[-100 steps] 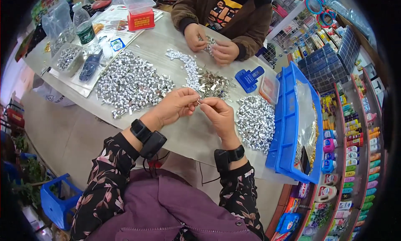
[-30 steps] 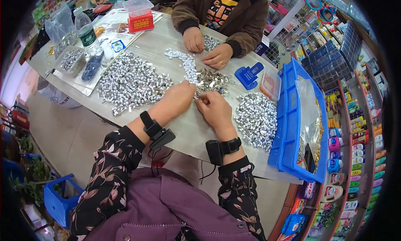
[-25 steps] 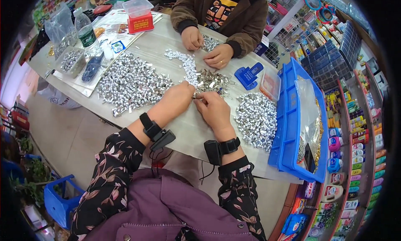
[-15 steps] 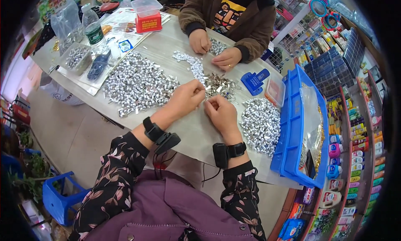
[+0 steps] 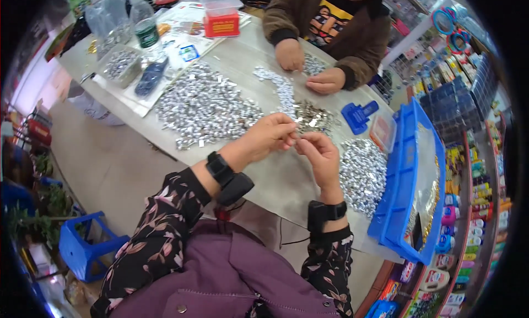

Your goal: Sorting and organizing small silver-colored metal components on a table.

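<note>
My left hand [image 5: 270,135] and my right hand [image 5: 318,154] meet above the table [image 5: 259,59], fingertips pinched together on a small silver piece [image 5: 298,136] between them. Just beyond my fingers lies a loose heap of mixed metal pieces [image 5: 314,117]. A big pile of shiny silver pieces [image 5: 204,106] lies to the left of my hands. Another silver pile [image 5: 362,174] lies to the right of my right hand. Both wrists wear black bands.
A person in a brown jacket [image 5: 352,26] sits across the table, hands on small silver pieces [image 5: 314,64]. A blue tray [image 5: 408,180] sits at the right edge, with a blue clip tool [image 5: 358,115], a red box [image 5: 221,23] and a bottle [image 5: 144,26]. A blue stool [image 5: 82,246] stands lower left.
My hands reached forward to the mixed heap about a second ago, then drew back toward me, still pinched together on a small silver piece.
</note>
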Available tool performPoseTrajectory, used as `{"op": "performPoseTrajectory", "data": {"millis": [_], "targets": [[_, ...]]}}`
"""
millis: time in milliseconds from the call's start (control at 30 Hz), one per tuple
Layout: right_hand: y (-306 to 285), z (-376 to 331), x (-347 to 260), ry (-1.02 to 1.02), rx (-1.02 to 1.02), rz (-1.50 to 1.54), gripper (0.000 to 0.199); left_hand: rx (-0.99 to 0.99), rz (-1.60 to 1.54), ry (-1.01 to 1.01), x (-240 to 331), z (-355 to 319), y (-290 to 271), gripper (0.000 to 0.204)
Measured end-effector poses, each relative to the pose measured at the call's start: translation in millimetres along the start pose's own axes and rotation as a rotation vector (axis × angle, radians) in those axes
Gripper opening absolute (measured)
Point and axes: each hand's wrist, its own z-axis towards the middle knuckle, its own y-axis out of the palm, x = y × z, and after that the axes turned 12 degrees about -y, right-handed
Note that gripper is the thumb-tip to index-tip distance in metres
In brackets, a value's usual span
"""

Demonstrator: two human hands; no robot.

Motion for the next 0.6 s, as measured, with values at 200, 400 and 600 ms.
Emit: {"op": "performPoseTrajectory", "data": {"millis": [200,400,600], "targets": [[3,1,4,-0.029,0.03,0.015,0.01,-0.032,-0.009,-0.007,-2,-2,-1,0.014],[6,1,6,0.02,0.077,0.026,0.012,0.013,0.087,0.064,-3,-1,0,0.011],[7,4,3,0.021,0.043,0.044,0.015,0.063,0.404,0.318,-14,0,3,0.015]]}}
